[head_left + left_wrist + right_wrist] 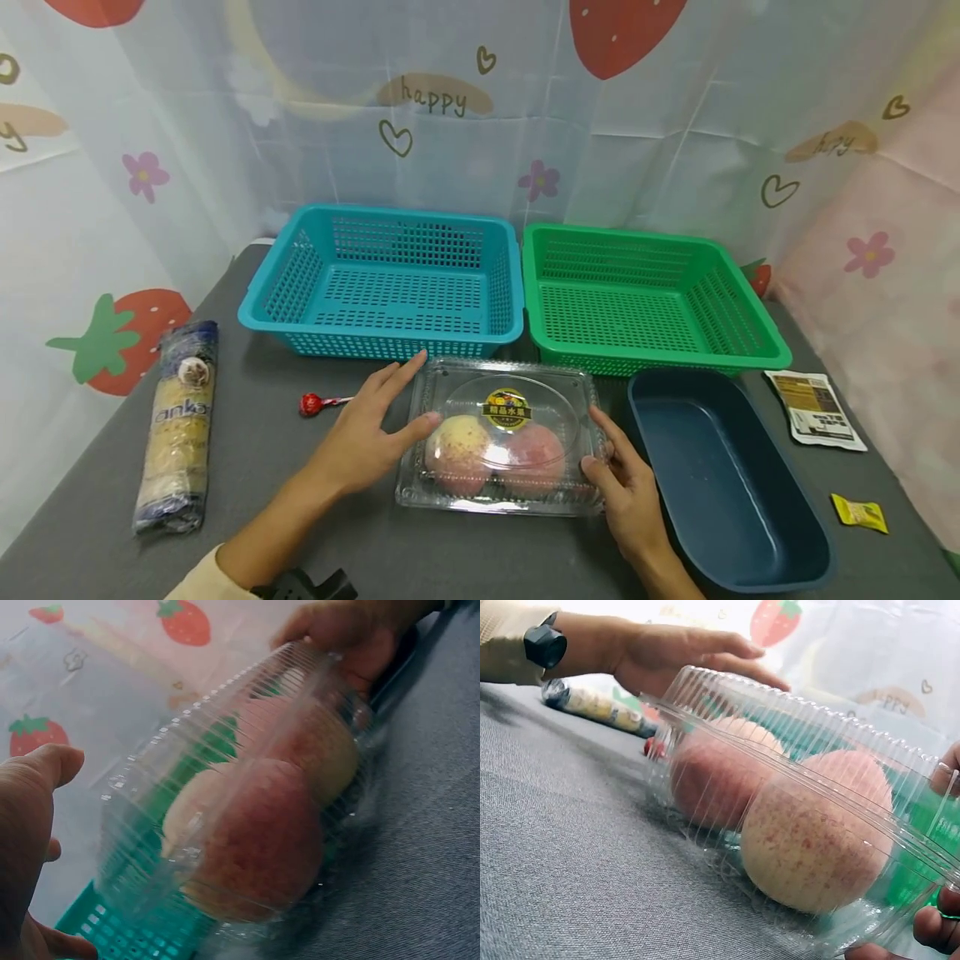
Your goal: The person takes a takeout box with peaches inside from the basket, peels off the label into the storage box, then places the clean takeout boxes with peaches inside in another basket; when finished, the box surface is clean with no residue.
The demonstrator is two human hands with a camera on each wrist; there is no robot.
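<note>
A clear plastic clamshell box [577, 392] sits closed at the middle of the table. Two peaches [459, 457] show through its lid, which bears a black and yellow sticker [507, 409]. My right hand [626, 496] grips the box by its right side, thumb over the edge and fingers along the side. At the other end, my left hand [371, 437] hovers by the box's left side with fingers spread and extended. In the left wrist view, a gap shows between the left hand [30, 825] and the box's ribbed wall.
Behind the box stand a blue basket [390, 343] and a green basket [660, 360]. A dark blue tub [731, 492] is right of the right hand. Left lie a lollipop [311, 405] and a long wrapped roll [177, 433]; right, a white-gold packet [816, 410] and yellow candy [859, 513].
</note>
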